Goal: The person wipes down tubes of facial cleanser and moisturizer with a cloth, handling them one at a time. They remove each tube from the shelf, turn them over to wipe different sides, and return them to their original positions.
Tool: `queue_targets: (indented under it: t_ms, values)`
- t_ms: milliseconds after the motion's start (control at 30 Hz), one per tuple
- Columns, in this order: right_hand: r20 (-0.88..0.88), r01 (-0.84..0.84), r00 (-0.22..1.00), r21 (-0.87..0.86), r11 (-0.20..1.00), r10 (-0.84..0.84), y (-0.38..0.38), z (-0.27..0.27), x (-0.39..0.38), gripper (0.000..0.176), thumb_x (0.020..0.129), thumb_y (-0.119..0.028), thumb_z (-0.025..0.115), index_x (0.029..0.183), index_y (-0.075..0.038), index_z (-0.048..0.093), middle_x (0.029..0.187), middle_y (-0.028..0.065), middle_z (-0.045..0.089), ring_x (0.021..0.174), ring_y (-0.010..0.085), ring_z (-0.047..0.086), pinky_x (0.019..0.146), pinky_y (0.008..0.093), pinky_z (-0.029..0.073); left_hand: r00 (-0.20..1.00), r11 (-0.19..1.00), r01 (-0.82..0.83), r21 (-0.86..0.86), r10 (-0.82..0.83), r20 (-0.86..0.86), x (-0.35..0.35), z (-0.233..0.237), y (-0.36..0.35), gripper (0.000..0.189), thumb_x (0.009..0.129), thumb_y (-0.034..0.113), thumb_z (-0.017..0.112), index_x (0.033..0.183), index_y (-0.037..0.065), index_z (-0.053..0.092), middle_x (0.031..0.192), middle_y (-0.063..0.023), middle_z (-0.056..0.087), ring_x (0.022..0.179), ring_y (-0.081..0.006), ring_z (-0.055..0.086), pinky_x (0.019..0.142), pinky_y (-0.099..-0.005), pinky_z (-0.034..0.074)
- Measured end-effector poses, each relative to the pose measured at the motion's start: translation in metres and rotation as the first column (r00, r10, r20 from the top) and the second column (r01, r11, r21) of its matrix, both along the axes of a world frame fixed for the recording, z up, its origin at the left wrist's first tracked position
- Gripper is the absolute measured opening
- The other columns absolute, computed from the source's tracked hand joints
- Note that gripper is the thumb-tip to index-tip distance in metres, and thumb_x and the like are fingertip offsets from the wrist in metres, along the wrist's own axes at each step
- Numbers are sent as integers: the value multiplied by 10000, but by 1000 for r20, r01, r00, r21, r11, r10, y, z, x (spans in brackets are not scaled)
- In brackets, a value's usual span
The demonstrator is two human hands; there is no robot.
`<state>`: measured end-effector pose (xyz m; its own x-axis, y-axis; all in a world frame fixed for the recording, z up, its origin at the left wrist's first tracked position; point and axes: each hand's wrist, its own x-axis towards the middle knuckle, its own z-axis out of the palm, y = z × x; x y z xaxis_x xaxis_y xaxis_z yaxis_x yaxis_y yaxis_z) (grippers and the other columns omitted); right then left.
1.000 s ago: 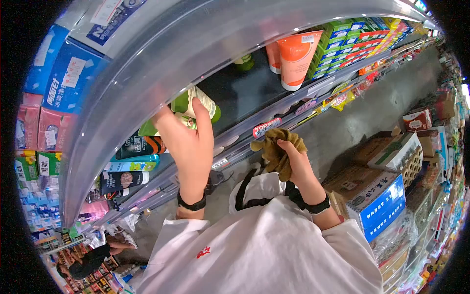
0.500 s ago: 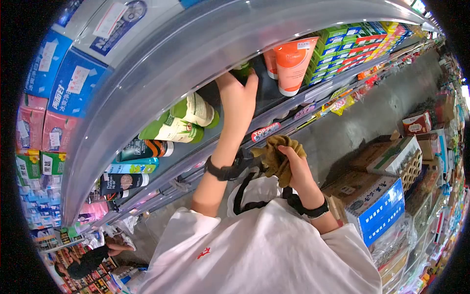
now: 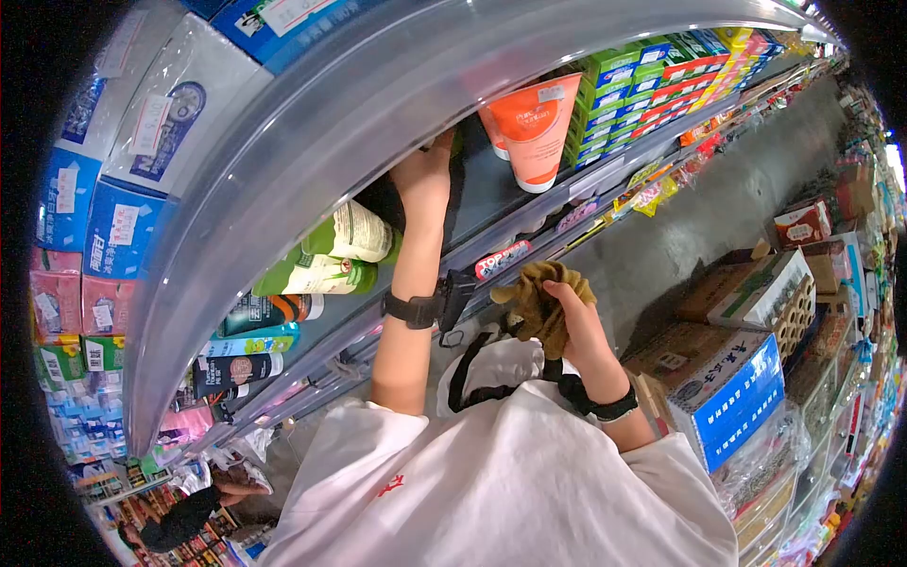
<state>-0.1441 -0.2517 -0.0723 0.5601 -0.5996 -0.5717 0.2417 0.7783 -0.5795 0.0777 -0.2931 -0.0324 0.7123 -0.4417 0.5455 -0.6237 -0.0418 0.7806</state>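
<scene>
My left hand reaches deep into the shelf behind the clear plastic edge; its fingers are mostly hidden, so their grip does not show. Just left of that forearm lie green-and-cream tubes. To the right of the hand, orange-and-pink tubes stand on their caps. My right hand is closed on a crumpled mustard-brown cloth, held in front of my chest and below the shelf's front edge.
A curved clear shelf edge arches over the left arm. Stacked toothpaste boxes fill the right of the shelf, with more boxes far left. Cardboard cartons stand on the right. A person in dark clothes is at lower left.
My left hand has moved left and deeper behind the shelf edge; the green item seen in its fingers before is now mostly hidden. The right hand still holds the cloth, almost unmoved.
</scene>
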Motion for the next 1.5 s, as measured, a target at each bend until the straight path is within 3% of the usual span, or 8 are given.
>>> queue_targets:
  t_ms: [367,500,767,867,967,1167,1300,1500]
  values:
    - [8,-4,1000,-4,1000,4,4,5,-6,301,793,-163,466,1040,9,452,944,123,552,830,234,569,689,363,487,996,995,-69,67,65,59,1,-5,24,431,706,222,652,994,-45,474,983,-161,538,917,-244,507,805,-323,372]
    - [286,-41,958,53,998,24,6,6,-15,402,789,-241,447,1113,-4,430,1058,114,527,936,243,539,811,359,434,979,983,-100,151,71,190,-32,16,62,396,725,195,636,988,-48,465,920,-160,538,843,-233,511,773,-325,373]
    - [277,182,958,-405,896,-69,28,31,-38,637,742,-439,410,1166,35,378,1172,166,429,1084,297,416,921,391,307,791,903,428,-48,-399,-464,-104,31,119,409,753,23,569,1077,-27,325,958,-127,532,893,-162,529,787,-283,406]
    - [42,-61,977,-884,463,210,29,39,-38,676,733,-481,409,1163,40,382,1170,182,421,1085,323,400,923,407,290,635,836,487,-254,-538,-554,-117,33,130,467,752,-17,537,1138,-19,274,1034,-123,495,951,-175,504,806,-288,400]
    - [-313,-270,908,-945,-184,279,32,40,-38,717,724,-523,409,1161,45,385,1169,198,413,1087,349,384,924,423,273,579,808,506,-300,-577,-576,-125,22,143,514,768,7,515,1191,-11,225,1115,-121,438,1017,-178,454,830,-284,380]
    - [-209,-198,936,-978,-68,284,30,46,-23,691,715,-526,476,1145,13,425,1167,190,416,1100,360,356,932,426,258,372,811,462,-359,-545,-752,-129,20,151,636,842,433,390,1251,-12,192,1179,-112,371,1088,-186,371,917,-308,282]
    - [-244,-233,959,-968,-93,142,17,64,-14,737,740,-572,350,1133,48,422,1144,215,424,1065,393,372,912,436,255,390,791,527,-309,-549,-739,-136,26,154,632,850,458,346,1245,-17,213,1159,-105,384,1056,-179,395,897,-296,304]
    - [-224,-222,975,-961,-164,-6,8,58,-16,626,733,-448,511,1137,20,413,1177,178,407,1102,341,351,933,403,245,376,770,578,-271,-546,-749,-140,31,159,615,852,460,340,1230,-15,240,1106,-95,421,983,-147,445,841,-265,354]
